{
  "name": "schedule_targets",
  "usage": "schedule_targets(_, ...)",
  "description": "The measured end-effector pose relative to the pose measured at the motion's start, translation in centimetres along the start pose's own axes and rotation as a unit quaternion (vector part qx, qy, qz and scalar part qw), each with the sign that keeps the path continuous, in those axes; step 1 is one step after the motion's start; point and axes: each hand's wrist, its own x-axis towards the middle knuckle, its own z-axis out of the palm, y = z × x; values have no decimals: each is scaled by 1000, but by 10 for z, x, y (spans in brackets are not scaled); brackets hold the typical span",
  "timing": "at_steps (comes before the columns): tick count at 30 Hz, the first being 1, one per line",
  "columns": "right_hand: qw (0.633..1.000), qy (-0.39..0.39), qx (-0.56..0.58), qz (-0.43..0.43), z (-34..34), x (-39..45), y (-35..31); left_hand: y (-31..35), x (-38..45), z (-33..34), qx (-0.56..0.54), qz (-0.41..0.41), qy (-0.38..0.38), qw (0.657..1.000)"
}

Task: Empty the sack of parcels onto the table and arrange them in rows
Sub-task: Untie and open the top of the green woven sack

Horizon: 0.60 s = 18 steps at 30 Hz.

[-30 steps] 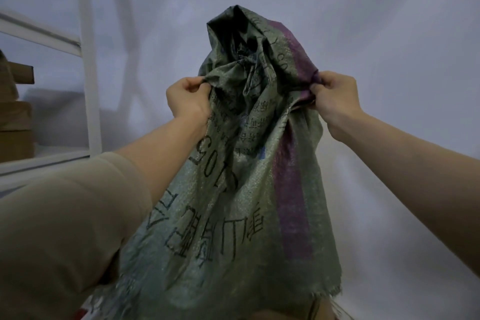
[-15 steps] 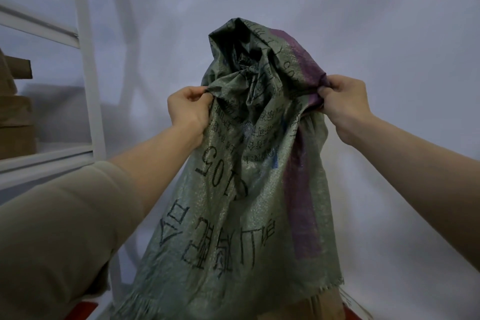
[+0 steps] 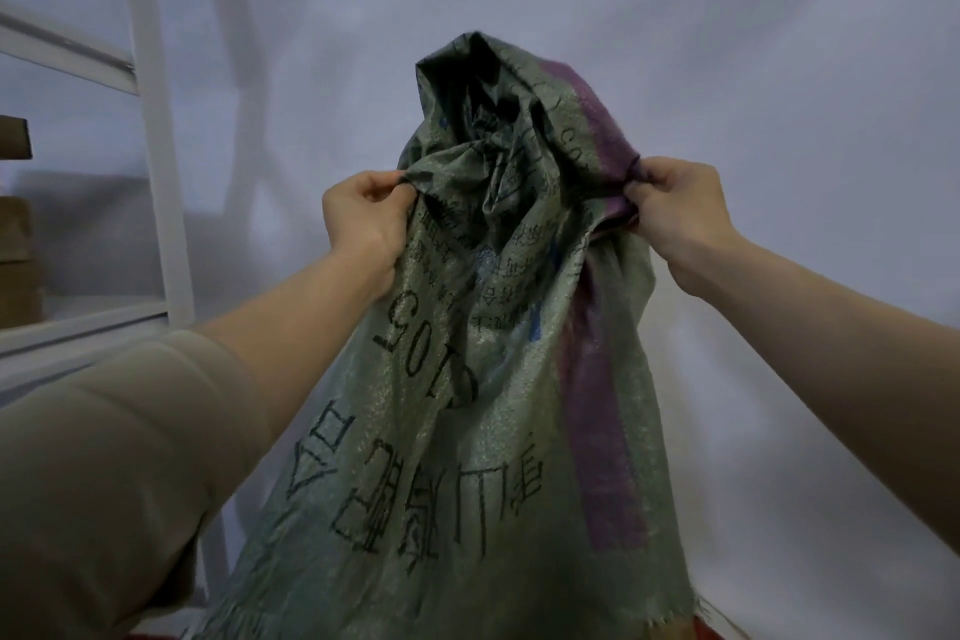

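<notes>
Plainly the woven sack (image 3: pixel 483 379), held upside down at chest height, looks limp, light and slick, so the left hand (image 3: pixel 363 218) and right hand (image 3: pixel 675 213) each clench bunched fabric near its closed end.

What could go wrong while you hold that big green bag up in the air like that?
Both hands, left hand and right hand, only pinch folds of the sack, so the woven cloth might slip free. Its frayed open end hangs low, so any parcels could tumble out fast and miss the table, which is out of sight.

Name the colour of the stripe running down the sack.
Purple stripe on the grey-green woven sack, seen in the head view.
</notes>
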Motion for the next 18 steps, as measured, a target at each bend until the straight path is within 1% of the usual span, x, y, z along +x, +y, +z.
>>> schedule_targets(3,999,-24,-13,40,0,-8,10,-17,-4,-11,5,-31,4,999)
schedule_targets(7,999,-21,-2,47,1,-14,10,-25,-6,-17,9,-33,6,999)
schedule_targets(18,998,-33,3,57,-4,-19,4,-22,-15,-22,-8,-31,6,999)
